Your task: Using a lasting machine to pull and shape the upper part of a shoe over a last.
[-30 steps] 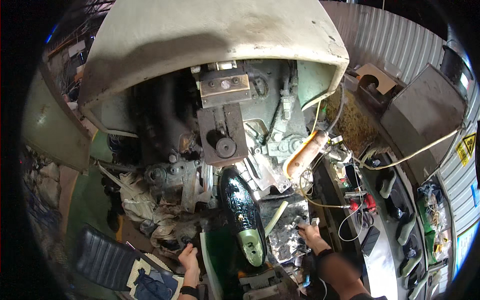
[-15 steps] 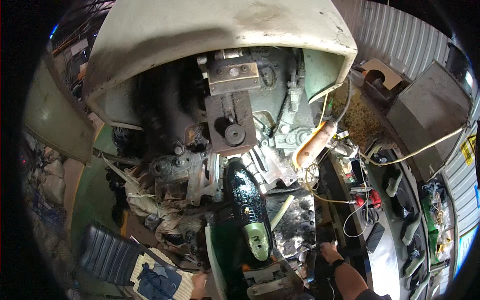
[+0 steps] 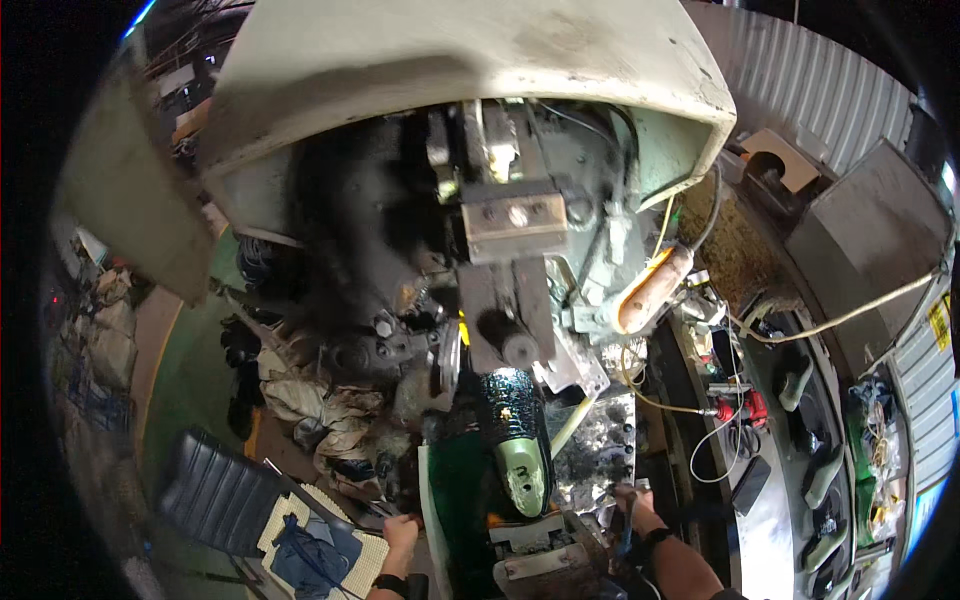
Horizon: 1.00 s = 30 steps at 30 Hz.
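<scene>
A shoe last [image 3: 525,475] with a pale green heel end points toward me in the middle of the machine. A glossy black shoe upper [image 3: 514,405] covers its front, and the far tip is hidden beneath a dark metal press block [image 3: 505,320]. My left hand [image 3: 402,532] is closed, left of the machine's front near a thin metal bar; what it holds, if anything, is hidden. My right hand [image 3: 638,508] curls its fingers at the lower right edge of the spotted metal plate [image 3: 603,440]. I cannot make out what lies in its grip.
A large cream hood [image 3: 470,60] overhangs the machine. An orange-backed work lamp [image 3: 655,290] shines at the right. On the right bench [image 3: 770,540] lie a red tool [image 3: 740,408], a black phone [image 3: 751,486] and several lasts. A black padded chair [image 3: 210,490] stands at the left.
The press block has come down and toward me, now covering the upper's far end. My left hand has moved up and forward; my right hand has shifted left. The view has shifted slightly.
</scene>
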Motion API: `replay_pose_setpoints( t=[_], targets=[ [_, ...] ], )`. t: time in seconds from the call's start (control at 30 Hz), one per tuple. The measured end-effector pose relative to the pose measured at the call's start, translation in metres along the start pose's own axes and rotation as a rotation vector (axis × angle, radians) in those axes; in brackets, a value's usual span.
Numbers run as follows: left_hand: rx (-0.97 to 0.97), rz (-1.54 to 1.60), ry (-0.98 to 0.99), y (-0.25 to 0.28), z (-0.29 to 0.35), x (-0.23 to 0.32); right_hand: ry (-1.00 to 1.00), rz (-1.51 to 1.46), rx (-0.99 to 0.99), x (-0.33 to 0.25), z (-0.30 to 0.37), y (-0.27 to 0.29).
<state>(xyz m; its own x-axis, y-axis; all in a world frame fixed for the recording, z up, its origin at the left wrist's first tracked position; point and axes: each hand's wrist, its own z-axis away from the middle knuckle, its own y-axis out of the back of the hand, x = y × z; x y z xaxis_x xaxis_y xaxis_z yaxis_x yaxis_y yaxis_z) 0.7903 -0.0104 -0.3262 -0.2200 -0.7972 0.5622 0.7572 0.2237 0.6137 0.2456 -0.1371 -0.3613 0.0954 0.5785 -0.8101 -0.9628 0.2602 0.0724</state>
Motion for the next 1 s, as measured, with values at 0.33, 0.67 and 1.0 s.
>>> replay_pose_setpoints(
  t=[0.33, 0.67, 1.0],
  targets=[
    [0.360, 0.478, -0.894, 0.038, 0.183, 0.219, -0.050, -0.228, 0.115, -0.026, 0.009, 0.046],
    [0.021, 0.398, -1.054, -0.026, 0.212, 0.291, 0.147, -0.189, 0.174, -0.046, 0.204, 0.101],
    [0.183, 0.108, -1.573, -0.054, 0.230, 0.285, 0.263, -0.742, 0.859, 0.127, 0.350, 0.320]
  ],
)
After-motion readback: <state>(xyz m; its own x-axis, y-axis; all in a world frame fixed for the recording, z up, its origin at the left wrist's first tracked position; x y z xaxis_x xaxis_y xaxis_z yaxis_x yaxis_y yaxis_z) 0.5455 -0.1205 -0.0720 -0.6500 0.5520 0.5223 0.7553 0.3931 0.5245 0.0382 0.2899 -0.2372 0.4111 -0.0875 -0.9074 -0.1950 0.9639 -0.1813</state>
